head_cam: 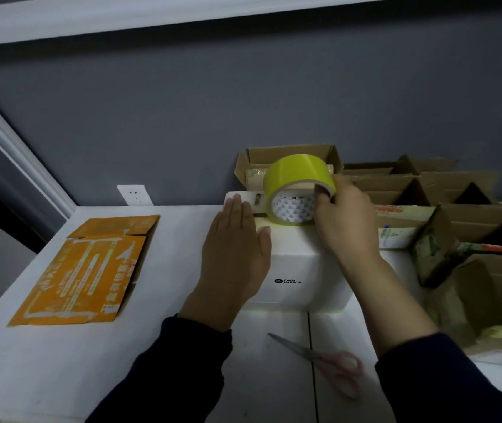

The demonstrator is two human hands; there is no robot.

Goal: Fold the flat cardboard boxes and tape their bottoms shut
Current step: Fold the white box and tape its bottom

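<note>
A white folded box (pixel 295 270) with a small black logo stands bottom-up on the white table in front of me. My left hand (pixel 236 254) lies flat on its top, fingers straight, pressing it down. My right hand (pixel 344 215) grips a roll of yellow-green tape (pixel 297 184), thumb inside the core, and holds it on edge at the far end of the box top. A flat orange cardboard box (pixel 88 273) lies on the table to the left.
Pink-handled scissors (pixel 323 358) lie near the table's front edge. An open brown box (pixel 289 160) stands behind the white one by the grey wall. Several folded brown boxes (pixel 457 227) crowd the right side. A wall socket (pixel 135 195) sits at the back.
</note>
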